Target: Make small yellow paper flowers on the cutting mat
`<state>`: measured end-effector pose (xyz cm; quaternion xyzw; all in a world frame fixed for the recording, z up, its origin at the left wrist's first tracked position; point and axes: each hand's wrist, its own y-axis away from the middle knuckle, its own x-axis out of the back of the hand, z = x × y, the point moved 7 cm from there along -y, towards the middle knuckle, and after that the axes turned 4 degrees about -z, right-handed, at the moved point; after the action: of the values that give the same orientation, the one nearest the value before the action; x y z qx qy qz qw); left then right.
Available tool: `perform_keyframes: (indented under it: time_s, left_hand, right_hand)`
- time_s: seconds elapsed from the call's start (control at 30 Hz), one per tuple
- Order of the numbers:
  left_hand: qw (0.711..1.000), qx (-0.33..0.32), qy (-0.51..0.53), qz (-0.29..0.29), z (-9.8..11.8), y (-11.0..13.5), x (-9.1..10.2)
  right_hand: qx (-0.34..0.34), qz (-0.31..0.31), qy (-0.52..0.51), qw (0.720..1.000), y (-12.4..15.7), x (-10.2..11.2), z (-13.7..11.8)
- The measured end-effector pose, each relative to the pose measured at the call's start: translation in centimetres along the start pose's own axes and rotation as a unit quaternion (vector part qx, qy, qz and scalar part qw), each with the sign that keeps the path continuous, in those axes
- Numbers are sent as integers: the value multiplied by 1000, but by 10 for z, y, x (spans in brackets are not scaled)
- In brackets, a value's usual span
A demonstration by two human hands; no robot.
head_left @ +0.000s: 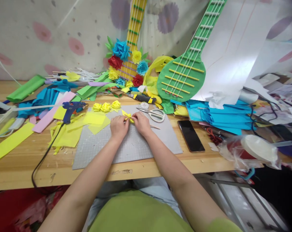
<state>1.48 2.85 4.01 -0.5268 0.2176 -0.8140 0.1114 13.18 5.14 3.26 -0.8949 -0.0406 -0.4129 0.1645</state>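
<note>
While my L hand (119, 126) & R hand (142, 123) pinch the yellow paper (127, 115) b/w fingertips, over the far half of the mat (136, 151), it could tear or crease badly, prob. b/c of uneven pulling. A R slip might knock the scissors (152, 113) or stick (155, 127), both close by; reaching fwd-L could crush the yellow flowers (106, 107) near the mat's far edge. Best open room: mat's near part, toward the table (141, 168) edge; phone (191, 136) lies off its R side.

The left hand (119, 125) and right hand (141, 122) pinch yellow paper (128, 116) over the mat (135, 146) (scissors (152, 113) just right, glue gun (70, 112) left).
</note>
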Motion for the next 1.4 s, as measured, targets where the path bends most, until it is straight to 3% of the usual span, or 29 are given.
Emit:
perform_keyframes:
  time_s: [0.27, 0.6, 1.03, 1.4]
  left_hand:
    - [994, 101, 36, -7, -9, 2, -3]
    - [981, 170, 92, -28, -19, 5, -7]
    - [979, 161, 124, -29, -19, 5, -1]
    - [964, 229, 130, -35, -26, 9, -2]
  right_hand:
    - [5, -14, 27, 1000, 1, -2, -7]
    - [42, -19, 83, 996, 4, -5, -21]
    - [40, -4, 69, 997, 6, -4, -18]
    - [63, 5, 59, 996, 8, -9, -23]
